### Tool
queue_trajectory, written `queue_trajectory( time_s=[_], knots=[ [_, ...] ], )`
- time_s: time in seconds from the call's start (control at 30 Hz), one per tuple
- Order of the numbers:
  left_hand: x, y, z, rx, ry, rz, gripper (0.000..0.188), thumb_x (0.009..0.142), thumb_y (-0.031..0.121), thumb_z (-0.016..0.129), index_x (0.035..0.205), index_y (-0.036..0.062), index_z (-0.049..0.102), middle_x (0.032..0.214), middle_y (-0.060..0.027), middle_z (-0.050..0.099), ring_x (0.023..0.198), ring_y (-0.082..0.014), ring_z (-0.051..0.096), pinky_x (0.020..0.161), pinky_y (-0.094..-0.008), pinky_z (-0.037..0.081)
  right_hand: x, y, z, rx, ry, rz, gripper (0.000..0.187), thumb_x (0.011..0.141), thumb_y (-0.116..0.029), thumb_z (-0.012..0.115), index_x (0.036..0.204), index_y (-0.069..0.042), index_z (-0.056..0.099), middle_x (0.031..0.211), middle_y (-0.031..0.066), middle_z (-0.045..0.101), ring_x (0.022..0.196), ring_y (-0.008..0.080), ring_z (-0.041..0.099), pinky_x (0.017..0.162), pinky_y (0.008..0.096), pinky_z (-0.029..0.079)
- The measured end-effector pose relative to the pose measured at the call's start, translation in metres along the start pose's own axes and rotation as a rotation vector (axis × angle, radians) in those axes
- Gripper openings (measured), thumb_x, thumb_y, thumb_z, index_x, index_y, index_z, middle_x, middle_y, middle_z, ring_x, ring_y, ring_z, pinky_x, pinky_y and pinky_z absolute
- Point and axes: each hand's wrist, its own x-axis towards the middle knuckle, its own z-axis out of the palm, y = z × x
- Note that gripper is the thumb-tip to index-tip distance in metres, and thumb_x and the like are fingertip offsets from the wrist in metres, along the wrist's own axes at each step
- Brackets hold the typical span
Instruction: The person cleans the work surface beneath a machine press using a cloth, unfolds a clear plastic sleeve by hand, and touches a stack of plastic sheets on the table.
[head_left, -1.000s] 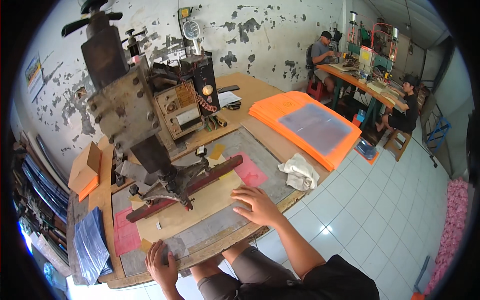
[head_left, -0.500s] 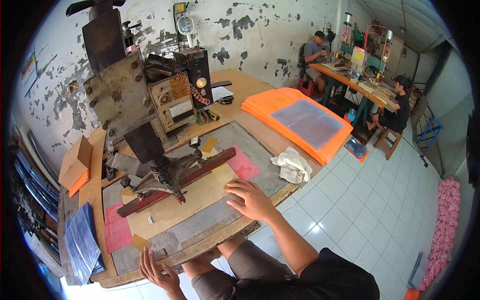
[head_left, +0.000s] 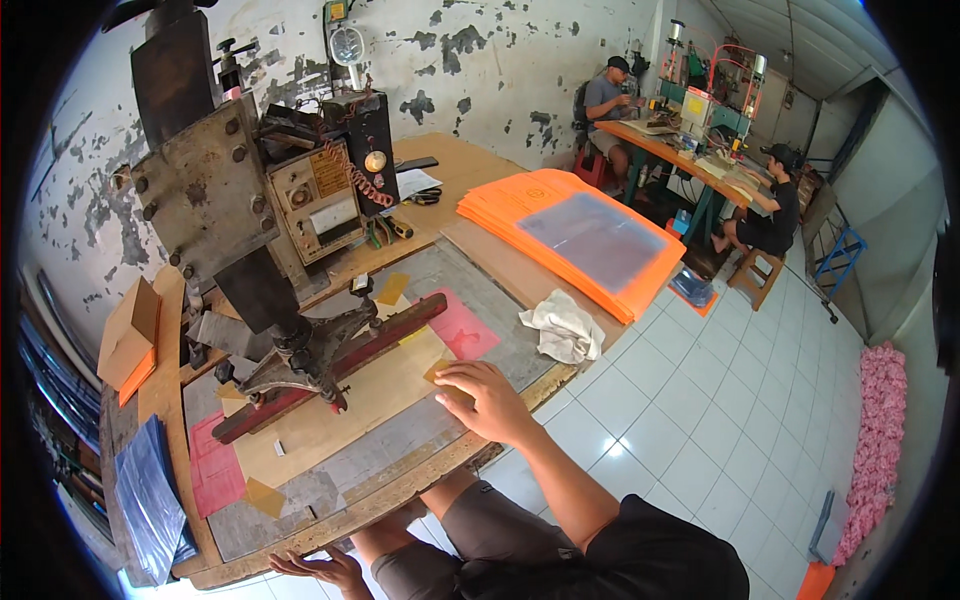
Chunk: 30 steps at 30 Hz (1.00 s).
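Observation:
My right hand [head_left: 482, 402] rests at the right corner of a tan sheet [head_left: 345, 425], its fingers stretched out over a small amber piece [head_left: 437, 371]. Off the table's front edge, my left hand [head_left: 318, 570] is held palm up with its fingers apart and nothing in it. Another amber piece [head_left: 263, 498] lies at the sheet's near left corner. A long red press bar [head_left: 385, 334], hung from a heavy machine [head_left: 205, 195], crosses above the sheet. Pink sheets [head_left: 466, 330] show at both ends of the bar.
Orange sheets with clear panels [head_left: 600, 240] are stacked at the right, near a white cloth [head_left: 565, 328]. Blue plastic sheets [head_left: 155, 490] lie at the left edge, before a folded cardboard piece [head_left: 128, 330]. Two people sit at a far workbench [head_left: 690, 165].
My left hand has drawn back from the amber piece at the near left corner and turned palm up. The right hand stays at the sheet's right corner. The whole view has shifted slightly.

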Motion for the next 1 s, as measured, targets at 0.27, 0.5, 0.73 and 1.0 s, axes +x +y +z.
queue_trajectory(
  time_s=[0.27,0.5,0.73,1.0],
  knots=[
    [-0.003,0.0,0.004,-0.042,0.047,-0.045,0.075,0.115,0.054,0.054,0.17,0.0115,0.026,0.179,-0.0307,0.021,0.165,-0.0585,0.016,0.126,-0.0821,0.02,0.001,-0.001,0.004,-0.006,0.011,-0.008,0.026,0.105,-0.028,0.076,0.121,-0.007,0.078,0.126,0.0105,0.078,0.119,0.0307,0.072,0.109,0.0457,0.051],
    [-0.003,-0.004,0.003,-0.018,0.023,-0.024,0.078,0.115,0.059,0.052,0.17,0.0111,0.026,0.179,-0.03,0.02,0.165,-0.0579,0.016,0.126,-0.0821,0.022,-0.002,0.0,0.0,0.03,0.067,-0.005,0.024,0.104,-0.026,0.076,0.119,-0.007,0.079,0.122,0.0107,0.079,0.116,0.0313,0.072,0.105,0.0459,0.052],
    [-0.001,-0.001,0.006,0.007,0.044,-0.014,0.081,0.113,0.061,0.054,0.169,0.0096,0.025,0.178,-0.0312,0.019,0.165,-0.0567,0.016,0.128,-0.0813,0.018,-0.003,-0.001,-0.007,0.109,0.243,-0.081,0.021,0.104,-0.018,0.076,0.089,-0.005,0.07,0.079,0.0092,0.067,0.074,0.0302,0.065,0.073,0.045,0.049],
    [-0.006,-0.005,0.005,-0.027,0.037,-0.044,0.087,0.11,0.064,0.06,0.17,0.0114,0.024,0.178,-0.0327,0.015,0.166,-0.0572,0.013,0.126,-0.083,0.017,-0.011,0.002,-0.011,0.28,0.322,-0.135,0.044,0.107,-0.016,0.07,0.069,-0.006,0.05,0.063,0.0085,0.049,0.056,0.0279,0.049,0.054,0.0426,0.037]
  ],
)
